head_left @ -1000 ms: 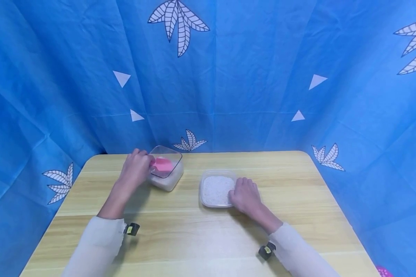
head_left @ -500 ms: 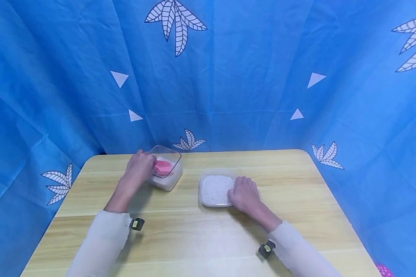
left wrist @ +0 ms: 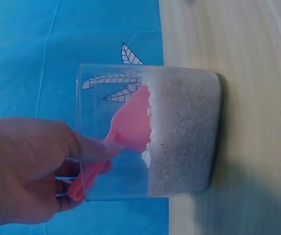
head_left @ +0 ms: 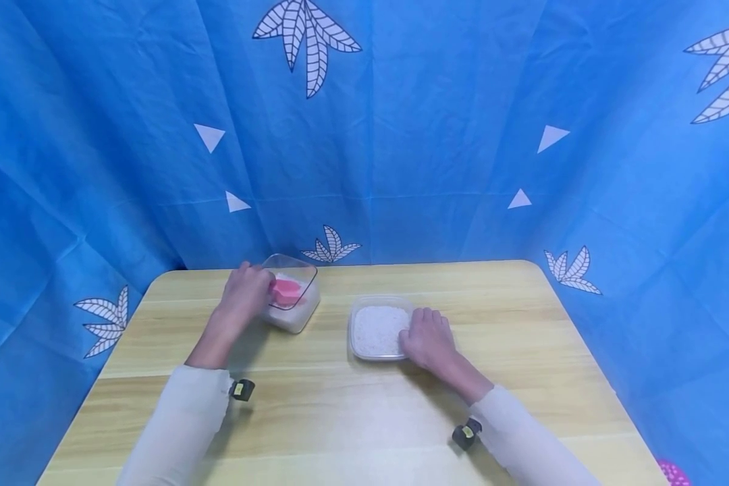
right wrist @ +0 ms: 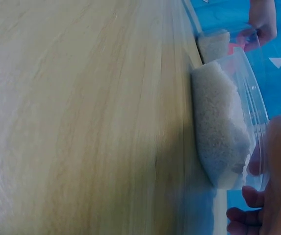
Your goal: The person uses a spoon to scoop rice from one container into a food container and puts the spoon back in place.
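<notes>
My left hand [head_left: 243,293] grips the handle of a pink scoop [left wrist: 133,120]. The scoop's head lies inside a tall clear container [left wrist: 199,78], right at the surface of the white rice [left wrist: 179,142] that fills its lower part. To the right stands a shallower clear plastic tub [head_left: 383,360], also holding rice [right wrist: 216,117]. My right hand [head_left: 428,339] pinches this tub's right rim, thumb on the inner side and the other fingers outside, curled. Part of the scoop's handle is hidden behind the left fingers.
Both containers stand on a light wooden table [head_left: 340,418], the tall one near its back edge. A blue curtain [head_left: 449,135] with leaf prints hangs right behind and along the sides. Something pink with dots [head_left: 674,474] shows at the lower right corner.
My left hand and forearm have shifted slightly to the right, with the scoop still inside the tall container. The right hand stays at the tub's rim.
</notes>
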The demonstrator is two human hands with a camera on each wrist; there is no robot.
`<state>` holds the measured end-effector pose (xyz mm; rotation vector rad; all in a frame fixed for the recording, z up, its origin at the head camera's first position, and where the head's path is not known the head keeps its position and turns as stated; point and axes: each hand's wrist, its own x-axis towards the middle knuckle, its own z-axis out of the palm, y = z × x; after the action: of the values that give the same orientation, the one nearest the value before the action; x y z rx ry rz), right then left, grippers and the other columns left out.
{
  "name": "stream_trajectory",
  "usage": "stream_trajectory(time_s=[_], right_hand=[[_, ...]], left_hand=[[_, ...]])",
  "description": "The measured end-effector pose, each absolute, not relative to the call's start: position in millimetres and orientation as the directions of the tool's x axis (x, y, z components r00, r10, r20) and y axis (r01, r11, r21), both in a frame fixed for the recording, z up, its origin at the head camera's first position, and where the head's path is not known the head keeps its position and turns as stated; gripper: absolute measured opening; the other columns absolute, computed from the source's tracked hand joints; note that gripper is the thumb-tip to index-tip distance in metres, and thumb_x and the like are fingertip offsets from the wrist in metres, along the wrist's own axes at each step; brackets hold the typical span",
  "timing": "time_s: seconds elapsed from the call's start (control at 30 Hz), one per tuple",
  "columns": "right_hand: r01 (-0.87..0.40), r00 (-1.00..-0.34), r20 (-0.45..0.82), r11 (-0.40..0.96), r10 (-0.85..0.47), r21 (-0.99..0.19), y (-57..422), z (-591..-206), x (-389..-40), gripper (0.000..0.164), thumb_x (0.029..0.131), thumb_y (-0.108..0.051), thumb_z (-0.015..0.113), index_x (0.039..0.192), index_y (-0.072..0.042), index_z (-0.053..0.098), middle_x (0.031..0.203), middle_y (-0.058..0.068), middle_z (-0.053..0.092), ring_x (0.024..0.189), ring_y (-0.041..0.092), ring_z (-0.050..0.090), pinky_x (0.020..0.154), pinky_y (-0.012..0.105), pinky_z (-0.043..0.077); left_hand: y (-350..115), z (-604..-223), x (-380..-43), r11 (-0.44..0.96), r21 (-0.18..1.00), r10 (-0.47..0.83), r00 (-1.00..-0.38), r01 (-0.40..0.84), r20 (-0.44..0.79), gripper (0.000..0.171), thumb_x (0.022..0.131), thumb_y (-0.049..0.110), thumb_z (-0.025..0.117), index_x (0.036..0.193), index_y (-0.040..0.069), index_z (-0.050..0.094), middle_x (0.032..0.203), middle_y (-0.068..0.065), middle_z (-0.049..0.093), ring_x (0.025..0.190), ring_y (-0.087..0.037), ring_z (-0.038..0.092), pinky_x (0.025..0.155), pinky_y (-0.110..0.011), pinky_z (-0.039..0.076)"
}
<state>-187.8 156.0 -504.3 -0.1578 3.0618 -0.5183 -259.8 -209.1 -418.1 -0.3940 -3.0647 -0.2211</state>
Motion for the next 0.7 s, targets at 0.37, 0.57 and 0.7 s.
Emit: stream_trajectory(time_s=[0.37,0.57,0.7], right_hand=[[-0.109,-0.992,-0.025,0.937,-0.124,-0.332,156.3,-503.2,-191.3,0.027,0.095,-0.028,0.046,0.095,-0.002,0.052,0.092,0.013,0.052,0.085,0.029,0.045,0.083,0.043,0.042],[-0.118,-0.989,-0.046,0.942,-0.139,-0.314,159.6,-501.1,-191.7,0.027,0.097,-0.027,0.044,0.096,-0.001,0.052,0.092,0.014,0.052,0.085,0.029,0.046,0.082,0.043,0.042],[-0.137,-0.987,-0.038,0.942,-0.156,-0.307,162.6,-496.9,-192.2,0.028,0.099,-0.027,0.044,0.097,-0.001,0.054,0.092,0.013,0.054,0.086,0.030,0.050,0.083,0.045,0.045]], left_hand=[[-208.3,-414.7,-258.4,0.963,0.162,0.215,-0.976,0.215,0.015,0.022,0.094,0.010,0.071,0.112,0.000,0.077,0.103,-0.020,0.073,0.092,-0.034,0.053,0.079,-0.044,0.042],[-208.1,-415.6,-256.5,0.961,0.172,0.214,-0.977,0.215,0.025,0.027,0.094,0.011,0.072,0.119,0.001,0.076,0.107,-0.022,0.073,0.093,-0.035,0.054,0.079,-0.043,0.042],[-207.6,-416.0,-255.8,0.961,0.170,0.215,-0.976,0.219,0.043,0.028,0.094,0.011,0.074,0.120,0.002,0.076,0.108,-0.022,0.072,0.095,-0.035,0.054,0.080,-0.043,0.043]])
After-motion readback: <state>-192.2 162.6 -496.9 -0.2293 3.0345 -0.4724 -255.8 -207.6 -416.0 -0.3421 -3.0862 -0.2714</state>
